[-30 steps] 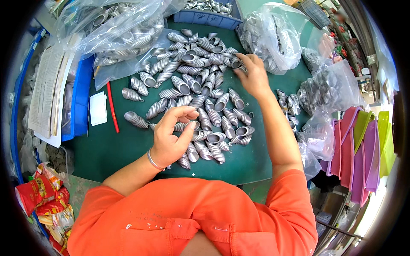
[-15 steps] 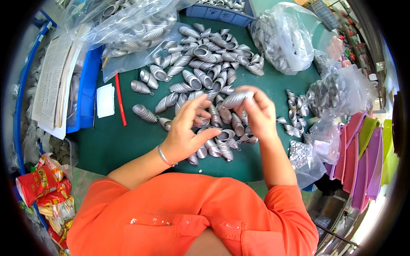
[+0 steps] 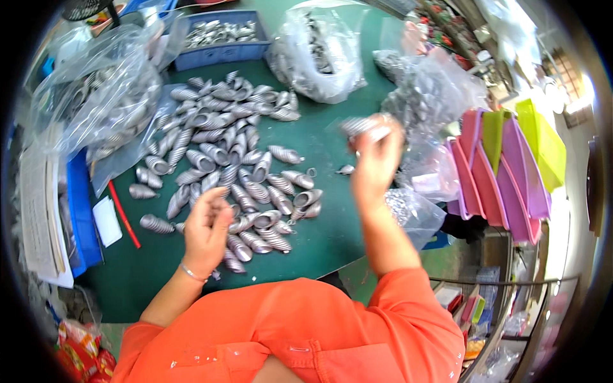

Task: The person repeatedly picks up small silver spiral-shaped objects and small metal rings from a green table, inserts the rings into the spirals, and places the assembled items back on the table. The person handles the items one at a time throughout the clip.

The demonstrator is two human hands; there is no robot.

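A heap of silver ribbed cone-shaped metal parts point(image 3: 239, 172) covers the middle of a green table point(image 3: 325, 236). My left hand point(image 3: 207, 226) rests at the near edge of the heap, fingers curled loosely over a few parts; whether it grips one I cannot tell. My right hand point(image 3: 373, 159) is raised above the table's right side, blurred by motion, and pinches one silver ribbed part point(image 3: 361, 126) at its fingertips. One loose small part point(image 3: 345, 170) lies on the table just left of that hand.
Clear plastic bags of metal parts lie at back left point(image 3: 102, 96), back centre point(image 3: 316, 57) and right point(image 3: 434, 96). A blue bin point(image 3: 220, 45) stands at the back. Pink and green trays point(image 3: 504, 159) stack on the right. Papers point(image 3: 38, 217), a white card and a red pen point(image 3: 124, 217) lie left.
My right hand has swung from the heap's middle to the right and upward with a silver part. My left hand has stayed at the heap's near edge. The view has shifted right.
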